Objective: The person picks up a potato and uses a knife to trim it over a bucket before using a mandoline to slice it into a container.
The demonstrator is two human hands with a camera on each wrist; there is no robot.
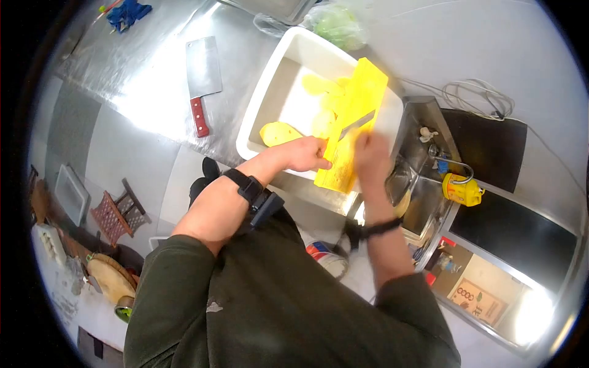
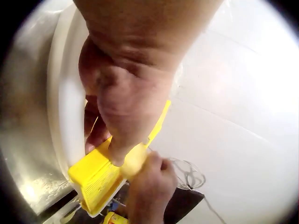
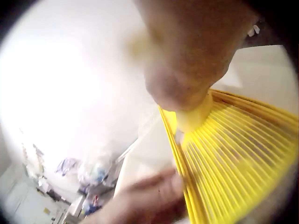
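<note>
A yellow slicer (image 1: 363, 92) with a ribbed surface and a slanted blade lies across a white tub (image 1: 257, 101). My left hand (image 1: 305, 153) grips the slicer's side edge near its lower end. On the ribbed part, my right hand (image 1: 372, 159) holds a peeled yellow piece (image 2: 134, 161) against the surface; in the right wrist view the piece (image 3: 194, 119) shows under the curled fingers. Inside the tub, yellow slices (image 1: 323, 122) lie below the slicer, and a whole peeled yellow piece (image 1: 279, 134) rests near the tub's front left corner.
A cleaver (image 1: 204, 67) with a red handle lies on the metal table left of the tub. Plastic bags (image 1: 336, 26) are behind it. To the right are a sink with a faucet (image 1: 460, 168), a yellow bottle (image 1: 463, 190) and a loose white cable (image 1: 485, 98).
</note>
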